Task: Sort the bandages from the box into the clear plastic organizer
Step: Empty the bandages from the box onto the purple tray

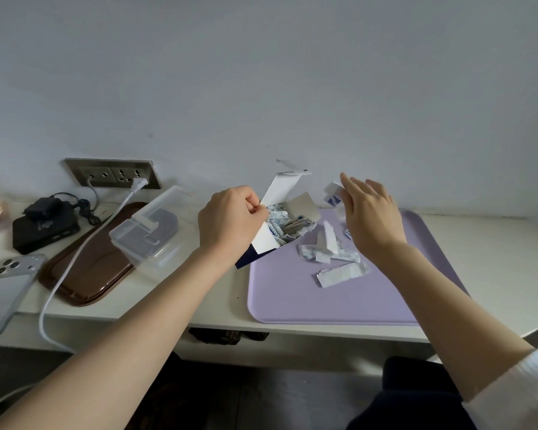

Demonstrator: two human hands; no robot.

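**A:** Nearest us, loose bandages [339,268] lie on the mat [323,305]. What now?

**B:** The left hand [230,218] pinches the flap of the box [292,225], which is tilted open, so hold it steady. The right hand [370,215] pinches a bandage [334,193] above the mat. The organizer [146,231] sits left of the box and looks closed. Open it first.

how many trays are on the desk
2. A brown tray lies on the left, partly under the clear plastic organizer; a purple tray lies on the right with loose bandages on it. No other tray shows.
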